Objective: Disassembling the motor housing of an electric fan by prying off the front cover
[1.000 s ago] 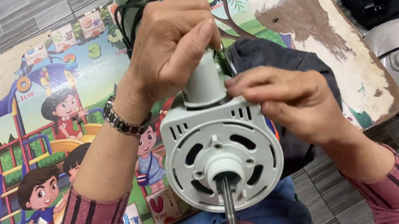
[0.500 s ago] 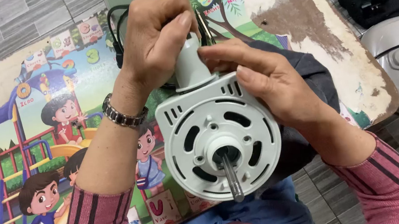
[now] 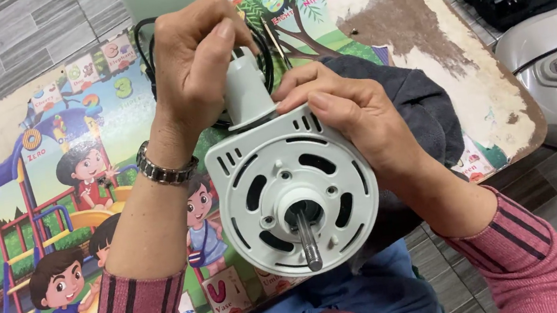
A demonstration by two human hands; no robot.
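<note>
Head view: fan motor [image 3: 294, 191] held over my lap at the bench [image 3: 53, 203] edge, shaft toward me. Left hand [image 3: 194, 61] fingers closed around its rear neck; right hand [image 3: 351, 117] curled on the housing rim. Probably heavy, rigid, smooth plastic; rim and neck grip best.

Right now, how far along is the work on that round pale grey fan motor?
Done: the round pale grey fan motor housing shows a bare threaded metal shaft, no blade fitted. In hand: the left hand grips its neck; the right hand steadies its rim. Left: the black cord lies loose on the picture-printed table.
</note>
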